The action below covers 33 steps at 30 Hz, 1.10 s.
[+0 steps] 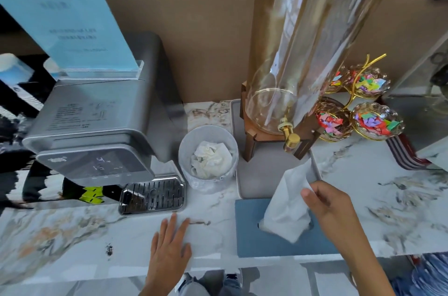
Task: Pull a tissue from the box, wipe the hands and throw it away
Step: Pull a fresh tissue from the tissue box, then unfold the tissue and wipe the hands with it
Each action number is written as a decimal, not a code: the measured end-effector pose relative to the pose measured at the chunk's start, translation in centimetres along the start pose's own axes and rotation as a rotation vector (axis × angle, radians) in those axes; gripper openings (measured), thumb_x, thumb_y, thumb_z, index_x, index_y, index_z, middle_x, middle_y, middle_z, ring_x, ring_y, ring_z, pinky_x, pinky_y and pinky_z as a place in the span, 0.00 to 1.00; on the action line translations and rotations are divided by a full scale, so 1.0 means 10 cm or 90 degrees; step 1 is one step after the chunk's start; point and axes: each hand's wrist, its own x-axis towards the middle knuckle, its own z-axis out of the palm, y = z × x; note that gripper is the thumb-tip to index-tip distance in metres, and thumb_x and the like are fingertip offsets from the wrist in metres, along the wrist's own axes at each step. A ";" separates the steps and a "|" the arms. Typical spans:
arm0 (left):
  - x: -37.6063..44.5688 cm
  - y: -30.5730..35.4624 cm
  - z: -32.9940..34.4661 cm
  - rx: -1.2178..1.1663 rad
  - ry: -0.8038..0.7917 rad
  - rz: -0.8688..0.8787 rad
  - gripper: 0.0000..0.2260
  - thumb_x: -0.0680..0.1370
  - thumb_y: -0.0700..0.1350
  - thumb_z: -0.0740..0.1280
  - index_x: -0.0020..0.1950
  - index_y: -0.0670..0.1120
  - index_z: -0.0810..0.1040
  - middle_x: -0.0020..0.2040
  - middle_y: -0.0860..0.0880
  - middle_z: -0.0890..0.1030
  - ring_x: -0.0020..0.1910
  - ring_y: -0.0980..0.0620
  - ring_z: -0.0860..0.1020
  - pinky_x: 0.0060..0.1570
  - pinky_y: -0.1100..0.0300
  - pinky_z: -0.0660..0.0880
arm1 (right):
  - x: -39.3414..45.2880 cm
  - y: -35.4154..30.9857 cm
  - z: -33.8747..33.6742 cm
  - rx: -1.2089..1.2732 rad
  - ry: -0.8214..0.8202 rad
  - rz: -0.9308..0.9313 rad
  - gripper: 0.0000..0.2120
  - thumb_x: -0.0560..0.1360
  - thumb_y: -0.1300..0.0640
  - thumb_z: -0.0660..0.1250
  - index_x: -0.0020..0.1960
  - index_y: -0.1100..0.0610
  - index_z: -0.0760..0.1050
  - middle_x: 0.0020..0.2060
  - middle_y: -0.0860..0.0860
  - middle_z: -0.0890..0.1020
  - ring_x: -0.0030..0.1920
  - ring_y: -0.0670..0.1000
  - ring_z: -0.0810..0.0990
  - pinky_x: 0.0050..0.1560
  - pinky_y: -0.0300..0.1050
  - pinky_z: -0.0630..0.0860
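A person's right hand [326, 201] pinches a white tissue [289, 201] between thumb and fingers, the sheet drawn up and stretched taut from the slot of a flat blue tissue box [274, 244] lying on a marble-patterned counter [72, 227]. The tissue's lower end is bunched at the opening directly below the grip — not yet free of the box. Across the box from the grasping hand, the left hand [171, 249] lies flat on the counter, fingers spread, holding nothing.

Beyond the grip and to its left stands a small pale waste bin [208, 184] with crumpled white paper [211, 160] inside. Past the bin sits a grey drinks machine [97, 126] with a metal drip tray [152, 195], and a blue sign [60, 12] stands on top of it. Straight ahead of the pinched tissue, a tall clear glass dispenser [312, 36] with a brass tap [289, 138] rests on a wooden stand [249, 143] — itself set on a grey tray [254, 174]. To the far side of the gripping hand, glass bowls [375, 122] on a gold frame hold bright paper scraps.
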 end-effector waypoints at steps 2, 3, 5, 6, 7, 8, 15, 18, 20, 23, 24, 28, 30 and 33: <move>-0.01 0.11 -0.06 -0.100 -0.009 -0.042 0.25 0.72 0.53 0.60 0.68 0.48 0.76 0.74 0.42 0.71 0.72 0.36 0.70 0.66 0.43 0.71 | -0.03 -0.17 0.11 0.062 -0.073 -0.015 0.17 0.76 0.53 0.66 0.32 0.59 0.69 0.25 0.44 0.71 0.28 0.42 0.67 0.30 0.36 0.64; -0.04 0.20 -0.18 -0.186 -0.009 -0.072 0.22 0.73 0.51 0.62 0.64 0.44 0.79 0.68 0.41 0.77 0.68 0.37 0.74 0.64 0.49 0.72 | -0.05 -0.23 0.19 0.080 -0.106 -0.025 0.19 0.75 0.49 0.67 0.33 0.60 0.68 0.26 0.46 0.70 0.29 0.44 0.67 0.31 0.38 0.63; -0.17 0.47 -0.49 -0.391 -0.058 -0.093 0.12 0.77 0.42 0.65 0.60 0.45 0.80 0.61 0.47 0.81 0.63 0.44 0.78 0.59 0.65 0.72 | -0.07 -0.34 0.38 0.117 -0.155 -0.042 0.22 0.76 0.47 0.69 0.34 0.62 0.68 0.28 0.50 0.68 0.31 0.46 0.66 0.32 0.40 0.63; -0.25 0.61 -0.64 -0.498 -0.125 -0.093 0.12 0.78 0.37 0.64 0.59 0.46 0.80 0.59 0.49 0.82 0.61 0.47 0.79 0.55 0.69 0.72 | -0.08 -0.40 0.48 0.131 -0.173 -0.046 0.21 0.75 0.48 0.68 0.32 0.60 0.67 0.28 0.49 0.67 0.31 0.45 0.65 0.31 0.38 0.62; -0.34 0.71 -0.76 -0.622 -0.198 -0.085 0.14 0.79 0.34 0.64 0.60 0.46 0.81 0.59 0.48 0.84 0.60 0.48 0.80 0.56 0.68 0.74 | -0.09 -0.46 0.59 0.137 -0.192 -0.051 0.20 0.75 0.49 0.68 0.31 0.57 0.66 0.27 0.47 0.66 0.30 0.44 0.64 0.30 0.36 0.60; -0.44 0.78 -0.85 -0.750 -0.247 -0.066 0.15 0.78 0.36 0.65 0.63 0.46 0.81 0.60 0.47 0.84 0.62 0.48 0.80 0.60 0.61 0.75 | -0.11 -0.52 0.70 0.135 -0.213 -0.056 0.20 0.75 0.49 0.68 0.30 0.54 0.66 0.26 0.44 0.64 0.29 0.43 0.62 0.29 0.36 0.59; -0.78 0.49 -1.02 -1.253 -0.060 -0.211 0.34 0.68 0.60 0.73 0.64 0.35 0.78 0.65 0.32 0.78 0.64 0.34 0.74 0.64 0.39 0.69 | -0.29 -0.76 1.37 0.155 -0.291 -0.062 0.19 0.72 0.48 0.67 0.30 0.58 0.66 0.26 0.45 0.63 0.29 0.44 0.60 0.28 0.37 0.57; -0.92 0.18 -1.13 -1.280 0.052 -0.276 0.28 0.80 0.55 0.57 0.65 0.30 0.74 0.62 0.28 0.78 0.61 0.33 0.76 0.54 0.43 0.70 | -0.37 -0.85 1.63 0.138 -0.324 -0.088 0.21 0.71 0.43 0.67 0.31 0.56 0.64 0.27 0.46 0.62 0.30 0.44 0.61 0.31 0.39 0.59; -1.03 0.01 -1.20 -1.212 0.132 -0.271 0.18 0.79 0.46 0.63 0.61 0.34 0.76 0.53 0.28 0.81 0.49 0.38 0.77 0.45 0.46 0.67 | -0.43 -0.89 1.81 0.093 -0.357 -0.119 0.20 0.71 0.42 0.66 0.34 0.58 0.69 0.28 0.49 0.68 0.32 0.45 0.68 0.37 0.40 0.65; -1.22 -0.23 -1.26 -1.132 0.276 -0.313 0.15 0.77 0.29 0.64 0.58 0.46 0.76 0.35 0.45 0.85 0.33 0.44 0.81 0.35 0.53 0.75 | -0.56 -1.01 2.04 0.072 -0.391 -0.123 0.13 0.72 0.47 0.69 0.36 0.56 0.76 0.35 0.47 0.79 0.37 0.45 0.75 0.43 0.42 0.69; -1.29 -0.30 -1.29 -1.109 0.309 -0.308 0.17 0.77 0.28 0.64 0.58 0.48 0.75 0.33 0.47 0.84 0.31 0.46 0.81 0.33 0.53 0.77 | -0.60 -1.05 2.11 0.077 -0.400 -0.129 0.13 0.73 0.48 0.70 0.36 0.56 0.76 0.34 0.48 0.79 0.36 0.46 0.75 0.40 0.40 0.69; -1.62 -0.55 -1.37 -1.056 0.390 -0.255 0.18 0.80 0.33 0.63 0.60 0.57 0.73 0.41 0.34 0.83 0.35 0.42 0.80 0.35 0.50 0.77 | -0.77 -1.16 2.38 0.080 -0.419 -0.137 0.13 0.71 0.51 0.71 0.37 0.58 0.72 0.31 0.63 0.72 0.33 0.50 0.68 0.31 0.41 0.63; -1.77 -0.66 -1.39 -1.039 0.424 -0.239 0.18 0.81 0.34 0.63 0.60 0.57 0.72 0.43 0.31 0.83 0.34 0.41 0.79 0.36 0.48 0.75 | -0.85 -1.22 2.51 0.072 -0.429 -0.143 0.09 0.73 0.57 0.73 0.39 0.53 0.73 0.35 0.68 0.74 0.34 0.52 0.70 0.33 0.44 0.66; -1.95 -0.82 -1.36 -0.993 0.462 -0.219 0.19 0.80 0.33 0.62 0.63 0.55 0.75 0.36 0.38 0.81 0.31 0.47 0.75 0.32 0.57 0.72 | -0.98 -1.31 2.66 0.088 -0.453 -0.160 0.14 0.74 0.64 0.71 0.49 0.47 0.74 0.35 0.64 0.80 0.35 0.56 0.77 0.38 0.48 0.72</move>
